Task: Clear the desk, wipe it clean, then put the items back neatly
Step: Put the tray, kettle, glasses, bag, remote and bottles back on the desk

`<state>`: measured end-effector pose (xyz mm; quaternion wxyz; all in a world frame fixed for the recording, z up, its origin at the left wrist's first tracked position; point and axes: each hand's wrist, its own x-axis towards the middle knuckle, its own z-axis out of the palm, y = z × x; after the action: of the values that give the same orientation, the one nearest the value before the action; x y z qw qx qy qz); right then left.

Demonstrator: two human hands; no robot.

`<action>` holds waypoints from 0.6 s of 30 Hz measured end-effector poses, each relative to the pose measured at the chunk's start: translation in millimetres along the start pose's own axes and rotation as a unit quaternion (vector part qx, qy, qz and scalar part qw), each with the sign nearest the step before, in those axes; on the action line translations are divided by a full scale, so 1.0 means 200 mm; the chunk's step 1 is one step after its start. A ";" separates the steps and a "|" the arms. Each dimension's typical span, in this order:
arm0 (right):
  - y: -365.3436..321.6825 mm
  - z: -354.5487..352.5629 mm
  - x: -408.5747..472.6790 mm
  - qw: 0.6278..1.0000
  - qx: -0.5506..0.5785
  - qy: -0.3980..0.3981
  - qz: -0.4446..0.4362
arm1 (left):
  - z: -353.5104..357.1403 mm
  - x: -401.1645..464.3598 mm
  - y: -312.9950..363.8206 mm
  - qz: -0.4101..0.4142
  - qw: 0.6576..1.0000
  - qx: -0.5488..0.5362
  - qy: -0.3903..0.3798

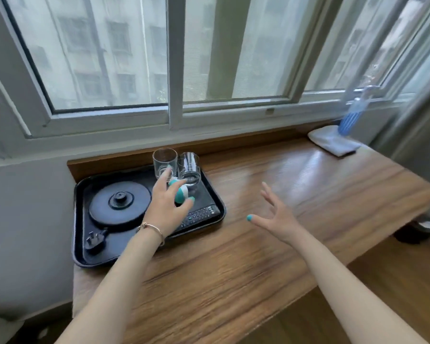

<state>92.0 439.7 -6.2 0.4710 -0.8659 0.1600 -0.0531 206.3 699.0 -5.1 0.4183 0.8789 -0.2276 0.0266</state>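
Note:
A black tray (81,259) sits at the left end of the wooden desk (258,256). On it are a round black kettle base (119,207) with its plug (94,242), a black remote control (202,213) and two clear glasses (164,160) (189,170) at the far right corner. My left hand (164,207) is over the tray beside the glasses, with thumb and fingers round a small teal-and-white object (181,193). My right hand (276,217) hovers above the desk to the right of the tray, fingers spread, holding nothing.
A folded white cloth (333,144) lies at the desk's far right corner, with a blue-and-white brush (350,117) leaning over it against the window frame. A window sill runs behind the desk. Dark items lie on the floor past the right edge (412,232).

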 end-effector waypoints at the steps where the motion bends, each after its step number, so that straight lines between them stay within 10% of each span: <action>1: 0.01 -0.05 -0.04 1.000 -0.006 0.005 0.005 | 0.07 0.01 0.07 0.021 0.999 -0.005 -0.036; 18: 1.00 -1.23 -0.98 0.933 -0.051 0.221 0.280 | 1.74 -0.29 1.65 0.248 0.810 0.065 -0.528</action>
<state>-198.2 206.0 -25.0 0.3746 -0.7755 0.4982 -0.1008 -34.4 279.6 -5.5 0.1549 0.6966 -0.6211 -0.3241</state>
